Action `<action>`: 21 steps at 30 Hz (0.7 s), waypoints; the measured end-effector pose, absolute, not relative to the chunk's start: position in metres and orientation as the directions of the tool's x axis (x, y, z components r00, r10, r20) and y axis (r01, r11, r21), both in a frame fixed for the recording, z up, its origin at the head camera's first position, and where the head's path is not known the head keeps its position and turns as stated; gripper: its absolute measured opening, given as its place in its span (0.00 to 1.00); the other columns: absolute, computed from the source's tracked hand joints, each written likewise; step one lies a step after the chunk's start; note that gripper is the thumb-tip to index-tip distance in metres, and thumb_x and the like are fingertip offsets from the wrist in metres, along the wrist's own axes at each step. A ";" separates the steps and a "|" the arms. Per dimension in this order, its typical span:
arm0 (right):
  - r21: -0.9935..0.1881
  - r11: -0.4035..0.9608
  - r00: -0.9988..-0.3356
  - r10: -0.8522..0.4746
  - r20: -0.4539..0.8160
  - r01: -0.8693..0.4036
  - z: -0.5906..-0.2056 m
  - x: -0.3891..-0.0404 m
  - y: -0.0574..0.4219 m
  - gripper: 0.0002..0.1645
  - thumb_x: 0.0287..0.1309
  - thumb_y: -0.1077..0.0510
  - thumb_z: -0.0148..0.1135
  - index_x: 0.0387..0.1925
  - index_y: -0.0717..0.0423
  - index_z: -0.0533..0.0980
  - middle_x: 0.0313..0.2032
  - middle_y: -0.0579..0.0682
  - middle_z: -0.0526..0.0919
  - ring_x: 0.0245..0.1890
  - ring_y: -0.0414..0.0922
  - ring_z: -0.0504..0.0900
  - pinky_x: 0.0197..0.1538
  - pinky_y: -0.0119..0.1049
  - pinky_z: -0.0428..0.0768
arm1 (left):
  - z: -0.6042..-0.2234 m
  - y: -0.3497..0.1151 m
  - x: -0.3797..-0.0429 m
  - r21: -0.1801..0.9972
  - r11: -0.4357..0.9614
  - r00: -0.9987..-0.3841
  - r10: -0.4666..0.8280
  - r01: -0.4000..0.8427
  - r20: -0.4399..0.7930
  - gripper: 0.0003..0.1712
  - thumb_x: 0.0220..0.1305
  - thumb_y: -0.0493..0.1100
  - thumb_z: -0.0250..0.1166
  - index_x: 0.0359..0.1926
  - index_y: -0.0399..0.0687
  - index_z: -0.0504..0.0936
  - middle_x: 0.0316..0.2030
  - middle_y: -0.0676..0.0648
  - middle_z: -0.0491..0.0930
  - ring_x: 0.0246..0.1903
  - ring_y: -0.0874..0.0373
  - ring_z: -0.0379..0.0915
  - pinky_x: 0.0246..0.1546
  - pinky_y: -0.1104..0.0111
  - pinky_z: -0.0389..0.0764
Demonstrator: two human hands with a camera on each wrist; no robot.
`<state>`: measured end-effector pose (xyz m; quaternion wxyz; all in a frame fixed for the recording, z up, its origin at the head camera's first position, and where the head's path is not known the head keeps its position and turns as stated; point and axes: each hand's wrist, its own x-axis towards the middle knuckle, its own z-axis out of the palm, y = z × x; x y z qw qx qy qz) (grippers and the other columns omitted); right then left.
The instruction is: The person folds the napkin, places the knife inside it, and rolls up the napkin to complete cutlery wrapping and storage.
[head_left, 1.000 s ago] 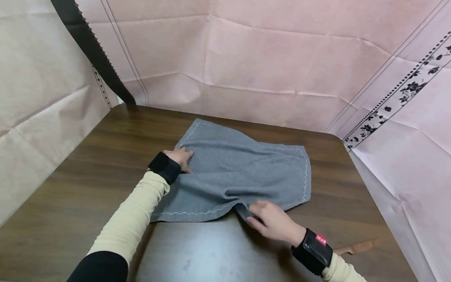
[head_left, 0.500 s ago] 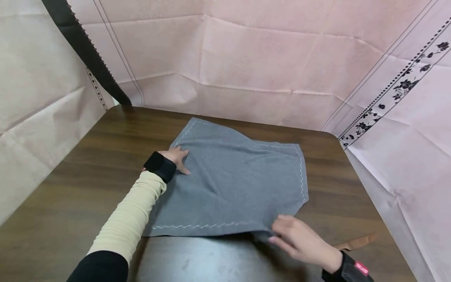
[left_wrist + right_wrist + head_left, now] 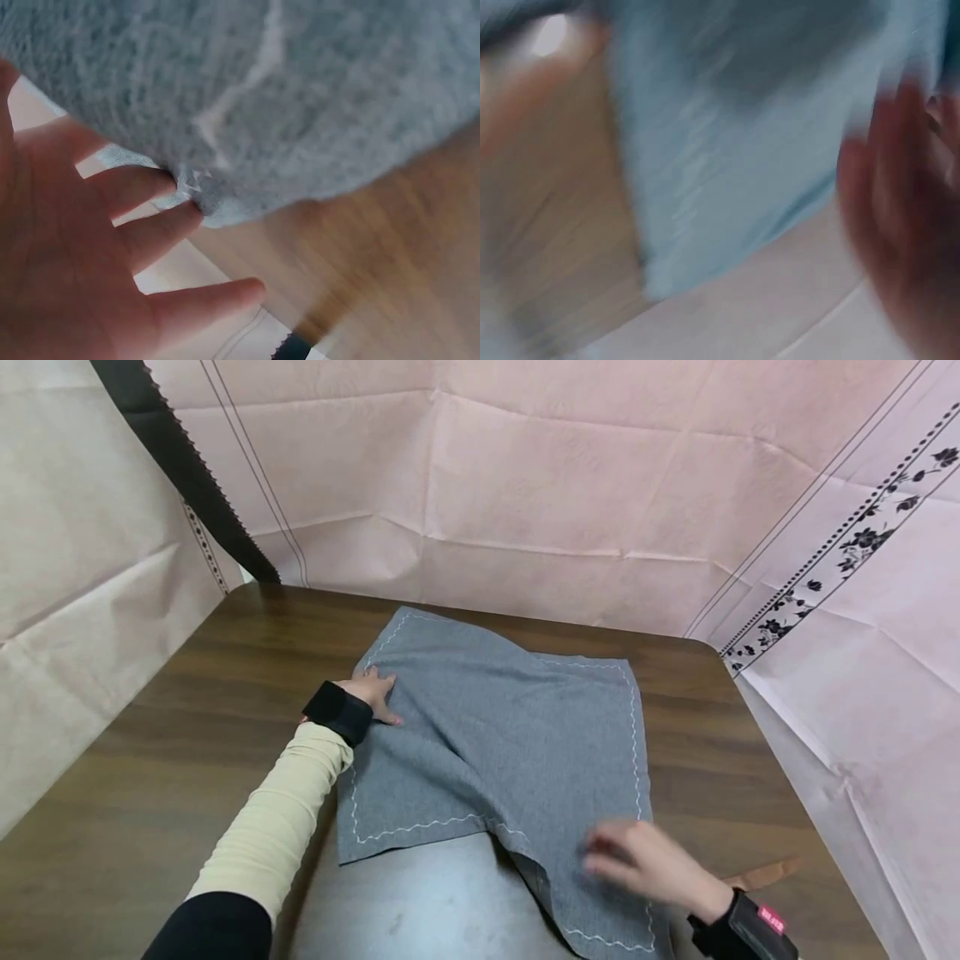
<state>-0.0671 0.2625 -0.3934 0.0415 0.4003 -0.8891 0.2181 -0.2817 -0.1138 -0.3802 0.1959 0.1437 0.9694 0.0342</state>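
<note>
A grey-blue cloth [image 3: 517, 735] with white wavy stitching along its edges lies on the wooden table. Its lower right part hangs down toward the front, and a fold runs across its middle. My left hand [image 3: 372, 695] rests with spread fingers on the cloth's left edge; in the left wrist view the fingers [image 3: 161, 232] are apart and touch the cloth's edge. Blurred by motion, my right hand [image 3: 648, 864] is over the cloth's lower right side, with no cloth pinched in its fingers. In the right wrist view its fingers [image 3: 889, 157] are extended beside the cloth.
A brown strip-like object [image 3: 765, 874] lies on the table [image 3: 225, 710], just behind the right wrist. Pale pink sheeting [image 3: 525, 485] with creases surrounds the table's back and sides. A shiny grey patch [image 3: 427, 902] shows at the front of the table.
My right hand has drawn the cloth's near right corner out toward the front and right, then let go of it. The cloth is more spread out. My left hand stays on the left edge.
</note>
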 end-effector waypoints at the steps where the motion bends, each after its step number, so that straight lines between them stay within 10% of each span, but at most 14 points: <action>1: -0.294 0.675 -0.736 -0.624 0.263 -0.677 -0.395 -0.074 0.266 0.12 0.50 0.57 0.65 0.37 0.55 0.77 0.34 0.45 0.79 0.35 0.38 0.78 0.38 0.33 0.76 | -0.381 -0.114 -0.281 0.113 0.953 -0.893 0.302 0.280 -0.333 0.47 0.52 0.59 0.65 0.65 0.37 0.58 0.62 0.27 0.55 0.61 0.33 0.51 0.51 0.35 0.54; 8: -0.211 0.891 -0.915 -0.401 0.051 -0.402 -0.407 -0.124 0.285 0.36 0.56 0.46 0.59 0.61 0.61 0.65 0.59 0.69 0.63 0.58 0.67 0.60 0.50 0.61 0.65 | -0.376 -0.103 -0.254 0.114 0.849 -0.856 0.516 0.516 0.026 0.12 0.50 0.46 0.67 0.25 0.42 0.76 0.26 0.44 0.77 0.27 0.49 0.74 0.27 0.56 0.75; 14: -0.224 0.937 -0.936 -0.309 -0.167 -0.269 -0.408 -0.155 0.296 0.46 0.54 0.38 0.57 0.65 0.63 0.58 0.62 0.74 0.52 0.61 0.72 0.49 0.52 0.64 0.60 | -0.381 -0.101 -0.210 0.231 0.761 -0.729 0.648 0.606 -0.222 0.29 0.45 0.55 0.71 0.07 0.51 0.61 0.09 0.57 0.56 0.11 0.65 0.52 0.12 0.72 0.56; 21: -0.234 0.951 -0.920 -0.264 -0.290 -0.199 -0.400 -0.174 0.307 0.54 0.47 0.35 0.61 0.66 0.63 0.55 0.63 0.74 0.48 0.62 0.72 0.46 0.50 0.69 0.58 | -0.392 -0.108 -0.199 0.175 0.787 -0.725 0.614 0.591 -0.313 0.31 0.35 0.59 0.75 0.08 0.51 0.62 0.10 0.56 0.57 0.13 0.63 0.52 0.14 0.71 0.56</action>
